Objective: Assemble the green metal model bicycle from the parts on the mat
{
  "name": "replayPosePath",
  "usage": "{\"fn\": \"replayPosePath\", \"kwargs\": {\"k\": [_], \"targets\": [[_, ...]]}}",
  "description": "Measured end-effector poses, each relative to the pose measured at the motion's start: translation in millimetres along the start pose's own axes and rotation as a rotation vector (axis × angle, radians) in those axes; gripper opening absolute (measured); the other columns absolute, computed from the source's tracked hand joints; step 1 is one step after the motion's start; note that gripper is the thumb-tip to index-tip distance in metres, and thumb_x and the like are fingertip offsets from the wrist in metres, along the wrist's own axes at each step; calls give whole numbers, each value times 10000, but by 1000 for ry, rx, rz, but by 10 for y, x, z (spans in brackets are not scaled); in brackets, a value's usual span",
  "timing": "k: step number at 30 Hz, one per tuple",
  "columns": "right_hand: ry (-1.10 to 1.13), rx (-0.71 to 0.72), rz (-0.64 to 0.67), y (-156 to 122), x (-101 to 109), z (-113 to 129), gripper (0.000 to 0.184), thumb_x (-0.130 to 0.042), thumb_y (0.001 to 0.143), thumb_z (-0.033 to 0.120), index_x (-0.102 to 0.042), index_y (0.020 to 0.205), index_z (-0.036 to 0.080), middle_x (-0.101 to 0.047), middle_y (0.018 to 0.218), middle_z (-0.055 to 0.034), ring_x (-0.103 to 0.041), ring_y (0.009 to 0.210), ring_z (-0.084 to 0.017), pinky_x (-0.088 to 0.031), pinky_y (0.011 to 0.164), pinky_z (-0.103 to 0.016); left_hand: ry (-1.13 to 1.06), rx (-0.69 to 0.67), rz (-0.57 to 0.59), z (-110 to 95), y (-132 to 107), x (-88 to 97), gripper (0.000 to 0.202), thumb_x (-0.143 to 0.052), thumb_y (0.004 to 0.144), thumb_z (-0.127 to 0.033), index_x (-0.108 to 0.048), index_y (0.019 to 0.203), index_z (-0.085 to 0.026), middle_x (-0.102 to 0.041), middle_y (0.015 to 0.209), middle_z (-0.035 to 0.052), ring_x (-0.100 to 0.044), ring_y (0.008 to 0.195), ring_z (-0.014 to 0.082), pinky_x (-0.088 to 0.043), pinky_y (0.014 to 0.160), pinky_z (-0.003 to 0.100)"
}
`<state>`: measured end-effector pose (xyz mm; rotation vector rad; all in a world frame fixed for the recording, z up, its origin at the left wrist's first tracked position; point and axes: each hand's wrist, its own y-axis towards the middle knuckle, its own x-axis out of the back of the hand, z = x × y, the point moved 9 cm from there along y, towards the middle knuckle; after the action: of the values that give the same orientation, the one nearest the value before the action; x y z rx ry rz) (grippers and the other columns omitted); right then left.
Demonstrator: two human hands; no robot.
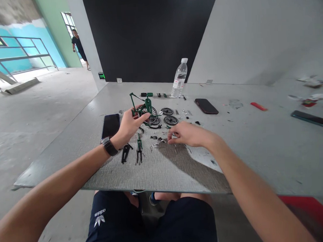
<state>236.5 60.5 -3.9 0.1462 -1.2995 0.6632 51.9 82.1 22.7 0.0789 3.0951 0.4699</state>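
My left hand [131, 123] is closed around a green model bicycle frame [148, 104], with a spoked wheel at its lower part, held just above the table. My right hand [182, 134] is pinched over the small parts, and a thin metal piece [167, 133] shows at its fingertips; its exact kind is too small to tell. Two loose spoked wheels [171, 120] lie between the hands, farther back. Close to me are a green and black fork [139, 151] and a black part [126, 153]. Several tiny black and silver pieces [159, 141] lie beside my right hand.
A dark phone [111, 125] lies by my left wrist. Behind stands a water bottle [179, 78]; another phone [206, 106] is to its right. A red object [258, 106] and a dark flat bar [313, 119] lie farther right. A person [79, 47] is near the far doorway.
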Motion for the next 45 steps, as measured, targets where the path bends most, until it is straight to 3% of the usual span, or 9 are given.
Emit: {"fn": "replayPosePath", "kwargs": {"k": [7, 18, 23, 27, 30, 35, 41, 45], "targets": [[-42, -18, -48, 36, 12, -79, 189, -632, 909, 394, -736, 912, 236, -727, 855, -62, -604, 692, -192, -406, 627, -336, -2, -9, 4, 49, 20, 12, 396, -767, 805, -288, -676, 1150, -115, -736, 902, 73, -684, 768, 156, -538, 759, 314], [-39, -28, -52, 43, -18, -143, 203, -597, 936, 402, -687, 928, 220, -723, 896, -78, -618, 715, -199, -417, 631, -343, -2, -17, 17, 31, 25, -9, 368, -762, 807, -303, -689, 1122, -128, -730, 877, 56, -679, 745, 140, -531, 729, 287], [33, 3, -171, -33, 118, -71, 276, -478, 992, 455, -596, 932, 213, -702, 910, -83, -598, 708, -191, -408, 619, -344, 16, -10, 6, 37, 27, 2, 370, -765, 800, -319, -688, 1109, -130, -736, 878, 59, -690, 742, 148, -539, 724, 292], [45, 39, -239, -105, 211, 11, 224, -468, 989, 420, -554, 957, 216, -684, 922, -81, -577, 713, -188, -387, 618, -341, 26, -18, 2, 48, 32, 7, 378, -766, 797, -329, -681, 1108, -131, -742, 866, 59, -693, 739, 152, -543, 724, 296], [79, 21, -244, -117, 228, 9, 177, -510, 967, 377, -576, 978, 214, -701, 946, -83, -598, 723, -189, -398, 627, -339, 31, -28, 9, 37, 33, -2, 369, -763, 800, -331, -681, 1102, -137, -744, 867, 57, -694, 740, 152, -545, 727, 299], [165, 73, -271, -97, 268, 14, 137, -609, 924, 316, -691, 965, 213, -762, 1031, -85, -696, 907, -225, -479, 735, -345, 29, -23, 8, 20, 26, -8, 334, -763, 792, -322, -684, 1057, -135, -740, 868, 58, -690, 729, 152, -545, 728, 303], [177, 52, -269, -71, 257, -52, 152, -602, 931, 246, -746, 907, 205, -797, 977, -66, -726, 855, -210, -509, 733, -338, 36, -28, 20, 25, 19, -14, 395, -760, 805, -347, -678, 1124, -128, -744, 913, 75, -694, 766, 163, -545, 749, 311], [174, 38, -267, -60, 245, -75, 135, -628, 920, 222, -761, 925, 198, -799, 979, -67, -729, 893, -219, -519, 812, -362, 53, -29, 12, 27, 22, -3, 419, -763, 806, -354, -679, 1149, -127, -743, 896, 73, -692, 764, 166, -540, 751, 314]]}}
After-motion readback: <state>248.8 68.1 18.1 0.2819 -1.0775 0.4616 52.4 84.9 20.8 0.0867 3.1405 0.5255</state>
